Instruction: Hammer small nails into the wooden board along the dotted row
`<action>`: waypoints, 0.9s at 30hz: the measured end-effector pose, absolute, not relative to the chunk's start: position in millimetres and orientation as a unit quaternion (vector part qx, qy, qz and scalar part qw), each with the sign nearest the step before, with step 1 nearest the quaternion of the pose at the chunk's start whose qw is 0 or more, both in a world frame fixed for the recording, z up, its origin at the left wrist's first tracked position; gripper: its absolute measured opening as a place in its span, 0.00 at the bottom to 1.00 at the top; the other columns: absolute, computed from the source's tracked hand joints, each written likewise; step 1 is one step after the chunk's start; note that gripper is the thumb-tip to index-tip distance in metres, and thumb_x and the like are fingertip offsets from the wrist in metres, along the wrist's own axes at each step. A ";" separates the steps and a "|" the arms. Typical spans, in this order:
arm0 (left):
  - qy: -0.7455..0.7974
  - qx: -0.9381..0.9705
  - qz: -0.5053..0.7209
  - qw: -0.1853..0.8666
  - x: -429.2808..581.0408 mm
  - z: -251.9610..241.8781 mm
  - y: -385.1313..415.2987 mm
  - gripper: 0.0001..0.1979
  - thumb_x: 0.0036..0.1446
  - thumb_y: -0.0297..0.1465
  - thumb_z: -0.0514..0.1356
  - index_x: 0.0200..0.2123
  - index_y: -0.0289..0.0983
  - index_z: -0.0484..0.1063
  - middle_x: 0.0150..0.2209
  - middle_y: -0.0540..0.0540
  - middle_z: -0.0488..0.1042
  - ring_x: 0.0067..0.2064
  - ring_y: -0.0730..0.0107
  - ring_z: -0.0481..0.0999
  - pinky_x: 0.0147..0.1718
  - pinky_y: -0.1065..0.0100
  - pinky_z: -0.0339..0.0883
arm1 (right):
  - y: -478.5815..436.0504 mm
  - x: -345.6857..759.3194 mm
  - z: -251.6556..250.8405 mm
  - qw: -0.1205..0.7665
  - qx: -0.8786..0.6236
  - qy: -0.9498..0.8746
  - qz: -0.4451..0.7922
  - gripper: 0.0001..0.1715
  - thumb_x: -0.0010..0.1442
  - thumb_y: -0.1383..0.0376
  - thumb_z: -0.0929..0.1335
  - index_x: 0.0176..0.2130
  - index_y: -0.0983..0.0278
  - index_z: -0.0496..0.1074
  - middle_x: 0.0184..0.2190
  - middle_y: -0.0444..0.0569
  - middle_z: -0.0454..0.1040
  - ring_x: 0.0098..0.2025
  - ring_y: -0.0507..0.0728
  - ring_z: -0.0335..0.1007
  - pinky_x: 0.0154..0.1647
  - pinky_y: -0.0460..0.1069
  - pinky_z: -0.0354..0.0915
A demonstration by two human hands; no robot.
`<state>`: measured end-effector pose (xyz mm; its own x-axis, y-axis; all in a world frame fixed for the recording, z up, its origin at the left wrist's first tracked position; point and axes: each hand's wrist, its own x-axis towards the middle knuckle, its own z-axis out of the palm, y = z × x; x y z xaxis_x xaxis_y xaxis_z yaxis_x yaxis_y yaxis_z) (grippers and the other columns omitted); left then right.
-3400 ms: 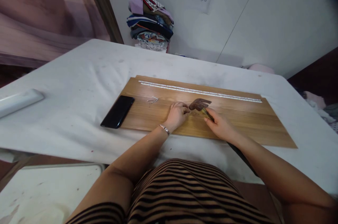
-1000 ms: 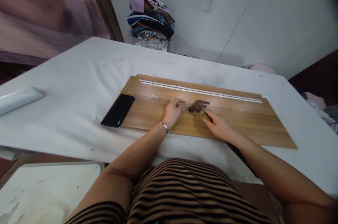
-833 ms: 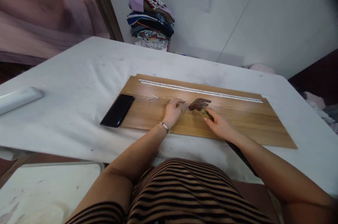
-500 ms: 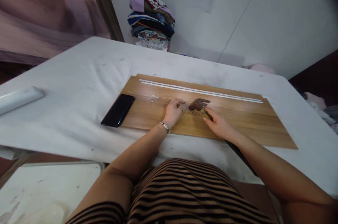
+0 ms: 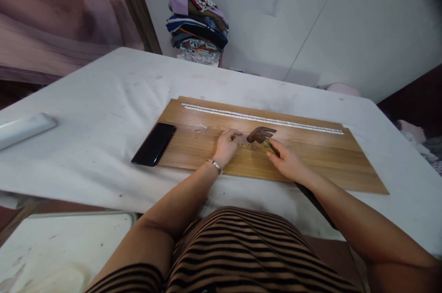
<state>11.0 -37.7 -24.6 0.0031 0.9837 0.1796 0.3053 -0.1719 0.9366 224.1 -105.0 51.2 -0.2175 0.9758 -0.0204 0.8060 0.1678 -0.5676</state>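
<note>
My right hand (image 5: 285,160) is wrapped round the handle of a claw hammer (image 5: 259,135), whose brown, rusty-looking head is over the wooden board (image 5: 321,157). Left of the hammer head, my left hand (image 5: 227,146) is at the board with thumb and fingers drawn together in a pinch; whatever is between the fingertips is too small to make out. A short row of small dark marks, perhaps nail heads, runs along the board below the hammer head. Several loose nails (image 5: 200,129) lie on the board to the left of my left hand.
A black phone (image 5: 154,144) lies across the board's left end. Two white measuring strips (image 5: 262,118) run along its far side. The board rests on a white-covered table (image 5: 103,100), with a white roll (image 5: 27,128) at far left. Folded clothes (image 5: 198,21) are stacked behind.
The hammer head has risen slightly and tilted back from the board. My left hand has kept its place and pinch.
</note>
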 end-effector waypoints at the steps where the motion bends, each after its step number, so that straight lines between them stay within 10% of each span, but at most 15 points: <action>1: 0.531 0.607 0.465 0.365 11.1 -24.7 -37.6 0.19 0.46 0.14 0.53 0.34 0.37 0.79 0.41 0.46 0.81 0.47 0.67 0.77 0.53 0.65 0.70 | -104.7 223.8 50.7 0.177 -0.595 -0.746 0.239 0.24 0.62 0.64 0.64 0.57 0.62 0.72 0.47 0.57 0.80 0.51 0.67 0.76 0.53 0.63 0.70; 27: 0.538 0.606 0.457 0.367 11.7 -20.6 -38.7 0.19 0.47 0.14 0.53 0.33 0.37 0.79 0.40 0.46 0.81 0.46 0.66 0.78 0.52 0.64 0.70 | -105.1 221.8 46.3 0.175 -0.580 -0.756 0.248 0.25 0.62 0.66 0.64 0.58 0.61 0.71 0.48 0.56 0.80 0.52 0.66 0.76 0.54 0.63 0.69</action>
<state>11.7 -38.7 -20.6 0.0027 0.9874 0.1581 0.3168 -0.1508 0.9364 221.8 -105.1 46.3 -0.2666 0.9635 -0.0225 0.7896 0.2049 -0.5784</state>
